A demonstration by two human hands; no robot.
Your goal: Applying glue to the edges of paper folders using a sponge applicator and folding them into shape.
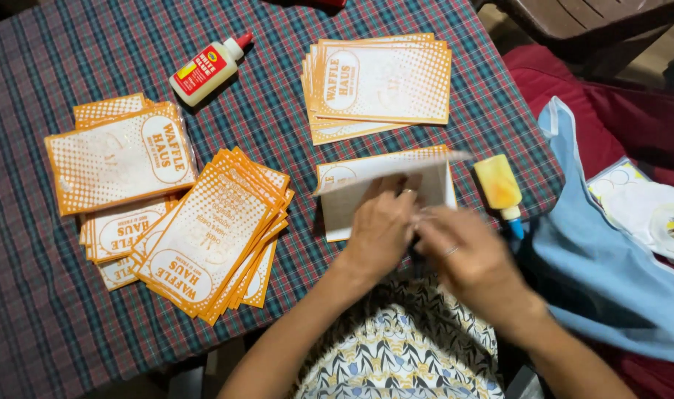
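A patterned garment (403, 347) is seen nearest the camera. Just beyond it, the left hand (381, 225) is laid flat, fingers together, on a white and orange paper bag (385, 193) lying on the checked tablecloth (26, 295). The right hand (470, 258) is blurred; whether it pinches the bag's edge cannot be told. A yellow glue bottle (499, 186) lies just right of the bag. Further off, stacks of orange printed bags (204, 236) and a white glue bottle (208, 68) are spread.
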